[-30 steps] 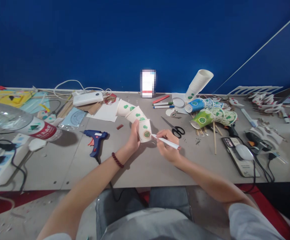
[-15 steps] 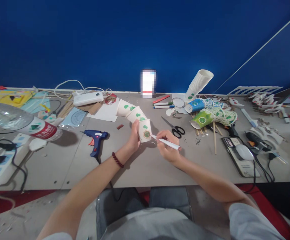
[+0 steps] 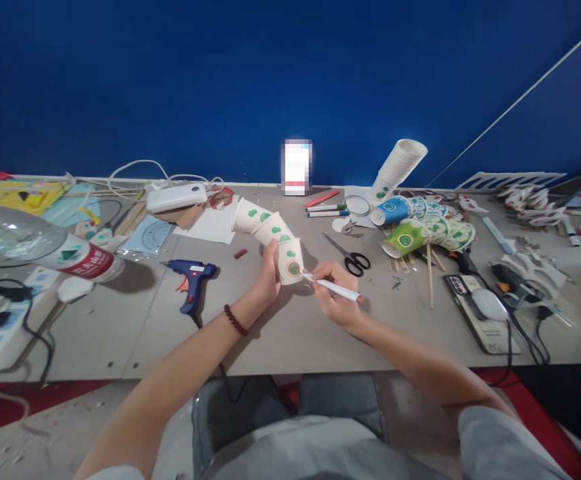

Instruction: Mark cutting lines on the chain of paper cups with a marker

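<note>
A curved chain of white paper cups (image 3: 273, 230) with green spots lies on the table, one cup pushed into another. My left hand (image 3: 269, 275) is closed around the left side of the nearest cup, which carries a round orange-and-green mark. Between the fingers of my right hand (image 3: 336, 293) is a white marker (image 3: 337, 288) with a reddish end. Its tip meets the nearest cup's right side, beside the round mark. A small reddish-brown cap (image 3: 241, 253) rests left of the cups.
On the left are a blue glue gun (image 3: 191, 280), a water bottle (image 3: 70, 247) and a power strip (image 3: 15, 320). Scissors (image 3: 353, 257), a tall cup stack (image 3: 400, 167), coloured cup chains (image 3: 420, 233) and a phone (image 3: 480, 317) lie right. Several markers (image 3: 326, 207) lie behind.
Almost nothing differs. The marker in my right hand has shifted very slightly at the cup's side; my left hand and the cups stay put.
</note>
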### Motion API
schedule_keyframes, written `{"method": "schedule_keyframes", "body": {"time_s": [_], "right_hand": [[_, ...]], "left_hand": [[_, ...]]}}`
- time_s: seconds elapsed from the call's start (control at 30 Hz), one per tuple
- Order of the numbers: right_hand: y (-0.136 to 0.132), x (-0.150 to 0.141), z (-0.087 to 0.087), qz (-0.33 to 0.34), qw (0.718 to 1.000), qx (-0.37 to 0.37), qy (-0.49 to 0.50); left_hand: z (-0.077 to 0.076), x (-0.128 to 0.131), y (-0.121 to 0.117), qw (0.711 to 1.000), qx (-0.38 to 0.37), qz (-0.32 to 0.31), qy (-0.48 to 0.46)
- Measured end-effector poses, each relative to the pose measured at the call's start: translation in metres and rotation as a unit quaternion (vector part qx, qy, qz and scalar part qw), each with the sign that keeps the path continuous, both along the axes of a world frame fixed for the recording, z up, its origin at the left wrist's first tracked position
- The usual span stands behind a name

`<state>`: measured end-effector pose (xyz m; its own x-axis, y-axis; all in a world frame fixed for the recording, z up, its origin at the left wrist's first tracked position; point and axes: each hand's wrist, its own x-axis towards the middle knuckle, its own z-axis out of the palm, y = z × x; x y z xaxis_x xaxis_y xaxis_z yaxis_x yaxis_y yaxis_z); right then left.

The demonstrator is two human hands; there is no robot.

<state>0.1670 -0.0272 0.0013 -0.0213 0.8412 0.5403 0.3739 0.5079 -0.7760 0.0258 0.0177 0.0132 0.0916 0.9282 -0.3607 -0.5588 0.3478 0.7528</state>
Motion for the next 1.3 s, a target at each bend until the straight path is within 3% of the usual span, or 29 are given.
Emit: {"method": "schedule_keyframes", "body": {"time_s": [0.7,1.0,1.3], "right_hand": [[-0.003,-0.001,0.002,0.020,1.000,0.016,-0.001],[-0.004,-0.008,0.009,-0.047,0.997,0.061,-0.024],[-0.003,-0.009,0.010,-0.060,0.997,0.034,-0.023]], "left_hand": [[-0.005,0.000,0.001,1.000,0.009,0.015,-0.008],[-0.010,0.000,0.003,1.000,0.006,0.026,-0.016],[-0.011,0.001,0.003,1.000,0.007,0.022,-0.011]]}}
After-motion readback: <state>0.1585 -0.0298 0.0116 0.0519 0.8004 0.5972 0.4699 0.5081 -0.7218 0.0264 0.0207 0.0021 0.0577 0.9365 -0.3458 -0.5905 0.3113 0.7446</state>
